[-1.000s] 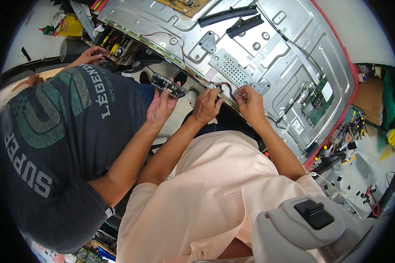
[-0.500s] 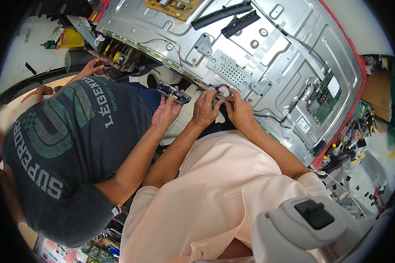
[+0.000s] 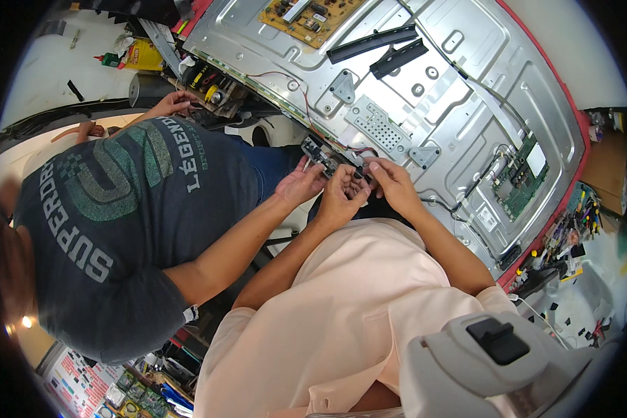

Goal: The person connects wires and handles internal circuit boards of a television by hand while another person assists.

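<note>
The panel (image 3: pixel 536 104) is formed of smooth silver metal, pressed into ridges and glossy in places. Near its lower-left edge, a plate (image 3: pixel 378 125) of duller, perforated metal is fixed; farther in from that edge, strips (image 3: pixel 400 58) of matt black plastic are laid. The module (image 3: pixel 318 150) is partly cased in dark plastic. Shirt (image 3: pixel 327 299) and T-shirt (image 3: pixel 209 244) are made of soft, matt cloth, the carton (image 3: pixel 604 174) of dull cardboard.

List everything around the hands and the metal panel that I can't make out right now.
All in the head view:
- Whatever lies between the fingertips of the left hand and right hand: covered by the fingers.
- Near end of the dark part in the co-worker's hand: obscured around the left hand.
- Top of the brown circuit board: cut off by the upper edge.
- Individual tools at right: too small, crowded.
</note>
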Demonstrator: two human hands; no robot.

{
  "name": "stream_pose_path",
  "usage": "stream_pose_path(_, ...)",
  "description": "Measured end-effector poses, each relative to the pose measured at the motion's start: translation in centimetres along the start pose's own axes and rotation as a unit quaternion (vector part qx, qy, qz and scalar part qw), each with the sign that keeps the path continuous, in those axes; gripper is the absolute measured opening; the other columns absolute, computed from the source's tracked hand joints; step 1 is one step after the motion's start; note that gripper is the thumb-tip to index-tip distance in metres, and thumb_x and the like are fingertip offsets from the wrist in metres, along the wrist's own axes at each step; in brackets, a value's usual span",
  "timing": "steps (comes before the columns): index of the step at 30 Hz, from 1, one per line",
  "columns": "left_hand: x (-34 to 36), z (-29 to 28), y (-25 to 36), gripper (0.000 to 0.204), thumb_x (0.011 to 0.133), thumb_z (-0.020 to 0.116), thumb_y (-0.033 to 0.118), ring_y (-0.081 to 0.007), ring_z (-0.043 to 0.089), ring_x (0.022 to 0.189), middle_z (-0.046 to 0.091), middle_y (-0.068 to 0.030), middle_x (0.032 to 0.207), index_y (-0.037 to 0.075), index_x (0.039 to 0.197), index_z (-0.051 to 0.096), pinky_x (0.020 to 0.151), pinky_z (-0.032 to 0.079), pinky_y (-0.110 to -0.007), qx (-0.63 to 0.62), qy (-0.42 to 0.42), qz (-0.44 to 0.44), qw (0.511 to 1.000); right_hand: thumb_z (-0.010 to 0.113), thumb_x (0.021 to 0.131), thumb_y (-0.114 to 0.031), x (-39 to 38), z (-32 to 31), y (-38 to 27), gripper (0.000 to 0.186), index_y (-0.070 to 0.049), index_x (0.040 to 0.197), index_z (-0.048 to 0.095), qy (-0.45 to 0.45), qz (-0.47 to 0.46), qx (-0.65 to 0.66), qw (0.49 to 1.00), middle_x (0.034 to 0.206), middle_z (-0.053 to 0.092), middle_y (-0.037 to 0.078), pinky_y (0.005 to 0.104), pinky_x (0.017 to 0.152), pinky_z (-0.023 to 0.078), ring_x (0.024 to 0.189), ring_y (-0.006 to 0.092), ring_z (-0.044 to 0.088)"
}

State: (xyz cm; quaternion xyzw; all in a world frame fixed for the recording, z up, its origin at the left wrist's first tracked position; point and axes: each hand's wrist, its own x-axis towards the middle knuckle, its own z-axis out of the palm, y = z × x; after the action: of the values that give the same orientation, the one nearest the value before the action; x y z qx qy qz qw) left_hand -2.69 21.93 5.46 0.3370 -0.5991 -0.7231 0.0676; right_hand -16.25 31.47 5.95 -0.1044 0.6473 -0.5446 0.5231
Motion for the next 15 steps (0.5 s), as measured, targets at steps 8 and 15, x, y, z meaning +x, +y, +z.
stream_pose_path(8, -1.8, -1.1, -0.2, 0.013, 0.091, 0.063, 0.009, -0.0058, 0.057, 0.071, 0.061, -0.0033, 0.084, 0.004, 0.096, 0.053, 0.058, 0.047, -0.021, -0.068, -0.106, -0.023, 0.992, 0.062, 0.091, -0.013, -3.4, 0.6, 1.0, 0.020, 0.002, 0.104, 0.065, -0.053, 0.000, -0.015, 0.999, 0.081, 0.064, 0.003, 0.0230, 0.060, 0.045, 0.069, 0.0080, 0.055)
stream_pose_path(15, -5.5, -4.4, -2.8, 0.016, 0.091, 0.065, 0.017, -0.0078, 0.056, 0.060, 0.062, -0.0026, 0.072, 0.002, 0.090, 0.058, 0.055, 0.046, -0.023, 0.040, -0.206, -0.073, 0.975, 0.060, 0.092, -0.010, -9.3, 6.0, 6.6, 0.011, 0.001, 0.092, 0.060, 0.110, -0.070, -0.031, 0.991, 0.071, 0.060, 0.003, 0.0249, 0.055, 0.043, 0.062, 0.0088, 0.053)
